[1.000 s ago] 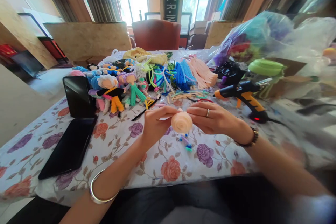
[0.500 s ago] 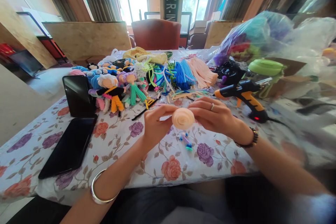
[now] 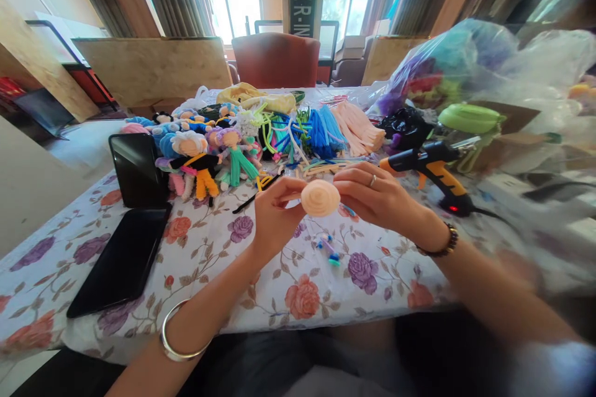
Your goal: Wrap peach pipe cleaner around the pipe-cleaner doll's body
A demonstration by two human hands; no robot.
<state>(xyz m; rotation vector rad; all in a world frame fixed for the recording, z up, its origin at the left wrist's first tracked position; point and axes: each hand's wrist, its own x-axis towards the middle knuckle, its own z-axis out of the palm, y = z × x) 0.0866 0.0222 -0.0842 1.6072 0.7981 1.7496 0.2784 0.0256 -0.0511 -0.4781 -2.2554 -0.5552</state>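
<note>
A round, spirally wound coil of peach pipe cleaner (image 3: 320, 198) is held up over the table in front of me. My left hand (image 3: 282, 208) pinches its left side between thumb and fingers. My right hand (image 3: 377, 195), with a ring on one finger, closes on its right edge; the thumb is mostly hidden behind the fingers. A small bluish patch shows just under the right fingertips, too small to name. Below the coil, a little blue, purple and green fuzzy piece (image 3: 330, 249) lies on the flowered tablecloth (image 3: 261, 310).
To the right lies a black and orange glue gun (image 3: 431, 167), its red light on. Pipe-cleaner dolls (image 3: 198, 161) crowd the left back, beside blue pipe cleaners (image 3: 326, 130) and peach ones (image 3: 358, 127). A black tablet (image 3: 123, 260), a green-lidded jar (image 3: 470, 119) and plastic bags (image 3: 456, 62) surround them.
Both hands have raised the coil slightly, a little to the left, and its spiral face has turned somewhat. The things on the table stay where they were.
</note>
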